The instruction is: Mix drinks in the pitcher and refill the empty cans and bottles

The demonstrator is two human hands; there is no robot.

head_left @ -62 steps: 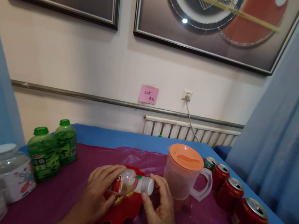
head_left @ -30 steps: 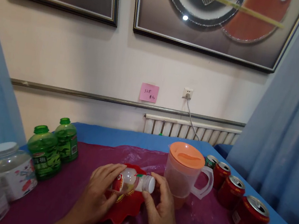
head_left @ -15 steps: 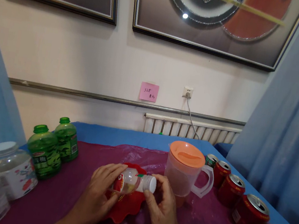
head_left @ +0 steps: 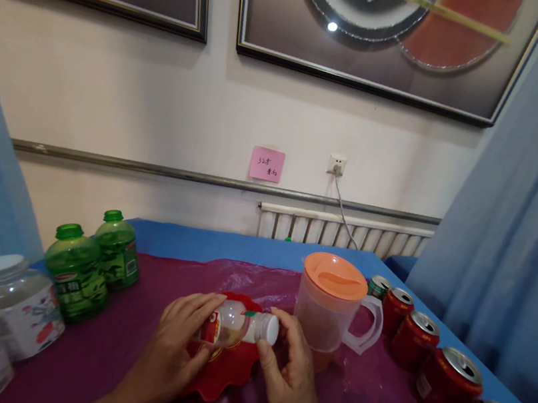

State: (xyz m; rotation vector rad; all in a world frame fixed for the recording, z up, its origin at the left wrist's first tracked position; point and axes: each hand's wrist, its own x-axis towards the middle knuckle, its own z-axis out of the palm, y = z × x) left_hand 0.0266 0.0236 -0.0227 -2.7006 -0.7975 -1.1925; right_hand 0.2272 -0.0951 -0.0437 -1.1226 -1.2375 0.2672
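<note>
A clear plastic bottle with a red label and a white cap lies on its side above a red scalloped tray. My left hand is closed around the label end. My right hand has its thumb and fingers at the white cap, pinching it from both sides. The bottle's base is hidden by my left hand. Just beyond my right hand stands a clear pitcher with an orange lid, some orange-brown colour at its bottom.
Several drink cans run in a row along the right edge. On the left stand two green bottles and two clear jars with white lids. Purple plastic sheeting covers the blue table cloth. A radiator is behind.
The whole view has shifted very slightly. Both hands keep their hold on the bottle and cap, with only a small change in the right fingers.
</note>
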